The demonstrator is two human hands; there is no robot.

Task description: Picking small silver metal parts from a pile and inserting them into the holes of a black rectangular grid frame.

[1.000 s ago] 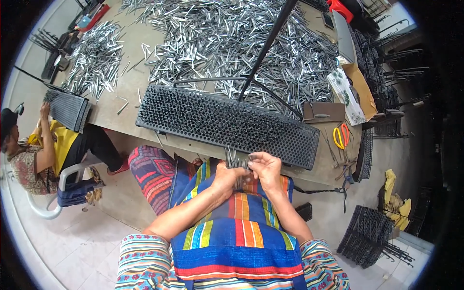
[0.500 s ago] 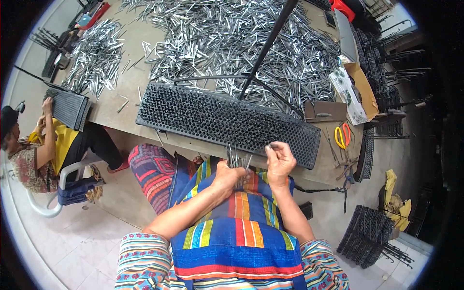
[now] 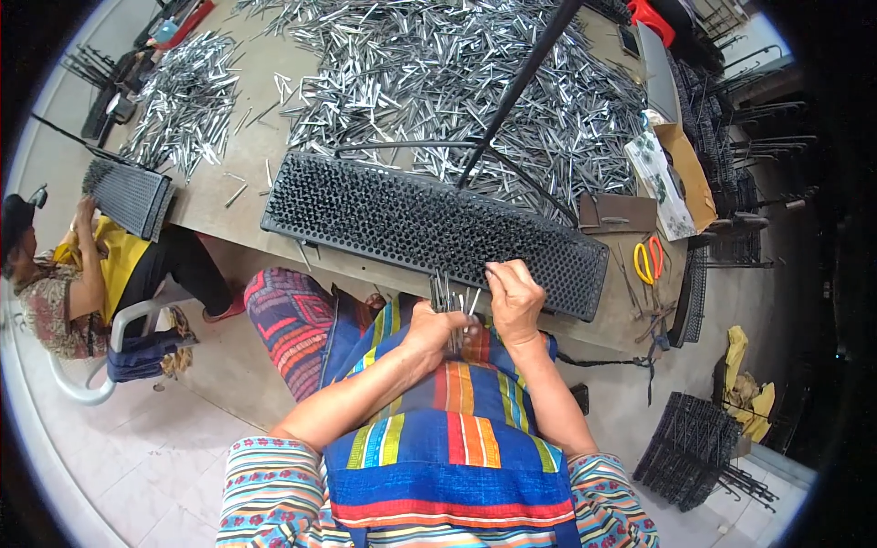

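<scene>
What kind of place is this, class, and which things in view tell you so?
Probably a small hand-assembly workshop. A table is heaped with loose metal pins, a black perforated tray lies at its edge, and a second person works on another tray.

Left hand (image 3: 431, 327) grips bundle of metal pins (image 3: 448, 300) at 6 o'clock; right hand (image 3: 514, 300) pinches at black perforated tray (image 3: 429, 224) edge. Loose pin pile (image 3: 438, 73) at 12, scissors (image 3: 647, 260) at 3.
</scene>
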